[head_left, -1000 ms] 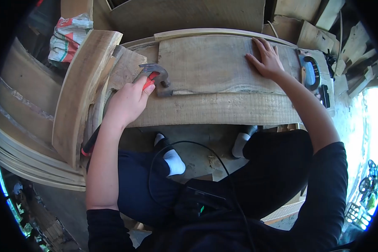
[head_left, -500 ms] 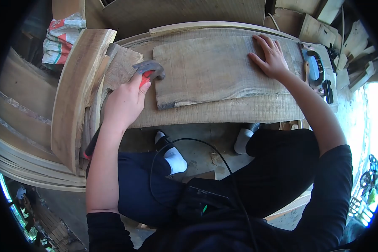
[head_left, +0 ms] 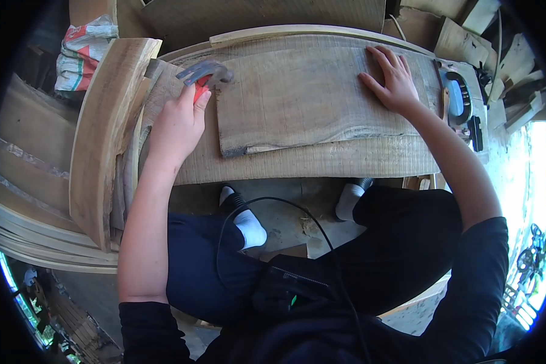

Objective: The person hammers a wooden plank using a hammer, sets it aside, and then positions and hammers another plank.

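Two hands (head_left: 179, 124) (head_left: 397, 90), one gripping one hammer (head_left: 213, 71).

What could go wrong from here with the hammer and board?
The left hand grips the hammer close to its head, so a swing might knock the knuckles against the board.
The right hand lies bare on that board, so a stray blow could hit it.
The board looks rough along its near side and could leave splinters.

My head-worn camera looked forward and steeply down from close above my lap (head_left: 400, 242), its wide, round-edged view reaching past the tabletop's (head_left: 309, 162) far edge.
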A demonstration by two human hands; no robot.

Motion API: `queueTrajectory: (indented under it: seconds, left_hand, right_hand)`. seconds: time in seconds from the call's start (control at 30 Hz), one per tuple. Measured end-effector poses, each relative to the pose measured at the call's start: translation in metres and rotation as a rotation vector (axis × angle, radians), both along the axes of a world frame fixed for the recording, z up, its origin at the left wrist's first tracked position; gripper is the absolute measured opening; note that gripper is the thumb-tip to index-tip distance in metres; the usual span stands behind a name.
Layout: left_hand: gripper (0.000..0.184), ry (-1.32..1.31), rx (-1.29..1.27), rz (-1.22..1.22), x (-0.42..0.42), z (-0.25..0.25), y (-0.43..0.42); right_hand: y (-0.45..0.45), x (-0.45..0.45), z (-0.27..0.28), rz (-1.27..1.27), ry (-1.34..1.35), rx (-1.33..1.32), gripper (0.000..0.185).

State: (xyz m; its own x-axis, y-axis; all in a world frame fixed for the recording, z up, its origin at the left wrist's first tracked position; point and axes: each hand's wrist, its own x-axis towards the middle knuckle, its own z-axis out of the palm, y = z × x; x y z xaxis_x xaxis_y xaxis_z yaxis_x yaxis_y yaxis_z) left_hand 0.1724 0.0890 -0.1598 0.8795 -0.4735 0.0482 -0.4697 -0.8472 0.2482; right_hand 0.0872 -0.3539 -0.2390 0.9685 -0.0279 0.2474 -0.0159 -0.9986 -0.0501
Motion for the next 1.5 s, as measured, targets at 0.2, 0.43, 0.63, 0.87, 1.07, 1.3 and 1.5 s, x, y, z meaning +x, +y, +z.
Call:
queueTrajectory:
  seconds: [0.2,0.43,0.63,0.87,1.07,1.3,1.5]
  left_hand:
    - [0.041,-0.065,-0.055,0.032,0.006,-0.009,0.001]
    - [0.038,-0.07,-0.114,0.03,0.017,-0.01,-0.007]
    - [0.035,-0.046,-0.191,-0.02,0.021,-0.015,-0.023]
    - [0.036,0.013,-0.156,-0.002,0.012,-0.005,-0.043]
    - [0.033,-0.047,-0.251,-0.085,0.008,-0.007,-0.04]
    - [0.031,0.009,-0.17,-0.171,-0.004,-0.003,-0.027]
    - [0.032,0.137,-0.179,-0.221,-0.018,0.001,-0.018]
  right_hand:
    - [-0.001,0.0,-0.001,0.004,-0.003,0.008,0.076]
    - [-0.002,0.001,-0.001,0.032,-0.025,-0.001,0.076]
    - [-0.003,0.001,0.002,0.071,-0.047,0.035,0.073]
    - [-0.002,0.001,0.003,0.062,-0.032,0.044,0.073]
    - [-0.001,-0.001,0.006,0.063,-0.015,0.063,0.074]
    - [-0.003,0.0,0.001,0.037,-0.023,0.05,0.074]
    - [-0.001,-0.001,0.0,-0.005,-0.015,0.013,0.075]
